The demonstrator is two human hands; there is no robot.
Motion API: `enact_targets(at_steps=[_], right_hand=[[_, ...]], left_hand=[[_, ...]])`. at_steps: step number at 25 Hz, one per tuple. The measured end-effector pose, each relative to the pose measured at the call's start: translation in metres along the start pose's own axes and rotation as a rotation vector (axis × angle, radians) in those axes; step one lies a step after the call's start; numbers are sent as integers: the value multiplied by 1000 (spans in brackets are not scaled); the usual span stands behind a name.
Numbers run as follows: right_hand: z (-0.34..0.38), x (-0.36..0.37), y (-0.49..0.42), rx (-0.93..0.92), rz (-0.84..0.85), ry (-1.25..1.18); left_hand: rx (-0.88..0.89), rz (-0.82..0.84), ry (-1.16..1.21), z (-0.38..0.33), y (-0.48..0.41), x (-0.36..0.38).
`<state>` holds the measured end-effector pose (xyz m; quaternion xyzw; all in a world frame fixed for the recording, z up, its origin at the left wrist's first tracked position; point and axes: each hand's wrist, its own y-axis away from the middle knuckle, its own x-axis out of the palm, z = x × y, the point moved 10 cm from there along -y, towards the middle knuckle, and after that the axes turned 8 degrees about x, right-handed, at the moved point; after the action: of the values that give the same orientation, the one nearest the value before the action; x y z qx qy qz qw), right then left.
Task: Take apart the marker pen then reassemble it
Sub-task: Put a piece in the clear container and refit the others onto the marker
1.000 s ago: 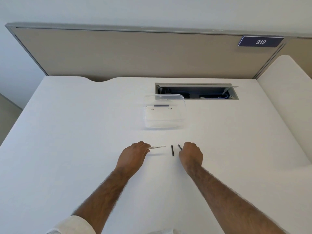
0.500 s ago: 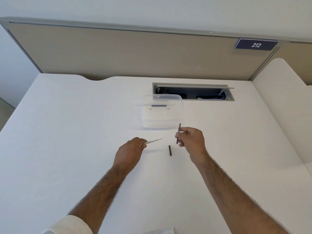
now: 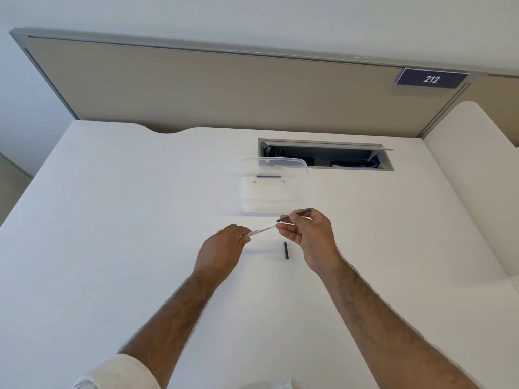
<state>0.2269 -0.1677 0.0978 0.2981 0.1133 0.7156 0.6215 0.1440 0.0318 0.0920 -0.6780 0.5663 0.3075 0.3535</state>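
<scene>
1. The marker pen's white barrel (image 3: 259, 229) was pinched in the left hand (image 3: 222, 248), raised above the desk (image 3: 112, 220).
2. The right hand (image 3: 309, 237) pinched a dark inner rod (image 3: 293, 215), its tip meeting the barrel's end.
3. A black cap (image 3: 286, 250) lay on the desk between both hands.

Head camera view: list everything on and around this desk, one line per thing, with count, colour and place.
white marker barrel: 1, white with print, held above the desk in the left hand
dark inner rod: 1, dark grey, in the right hand, its end at the barrel's open end
black piece: 1, black, lying on the desk between the hands
clear container: 1, transparent, behind the hands
desk: 1, white
cable hatch: 1, grey, open, far side of desk
partition: 1, beige
number plate: 1, dark blue, reads 212
left hand: 1, grip closed on barrel
right hand: 1, grip closed on rod
</scene>
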Motion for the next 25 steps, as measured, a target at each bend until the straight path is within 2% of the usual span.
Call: enact_targets(at_steps=[7,21,25], right_hand=[[-3,1,-2,12,0,66],[-8,9,-2,25,74,22],[-9,17,-1,-3,107,128]], left_hand=[[-26,9,12,3,-2,-1],[-24,27,44,0,-5,3],[-16,43,52,-5,-8,4]])
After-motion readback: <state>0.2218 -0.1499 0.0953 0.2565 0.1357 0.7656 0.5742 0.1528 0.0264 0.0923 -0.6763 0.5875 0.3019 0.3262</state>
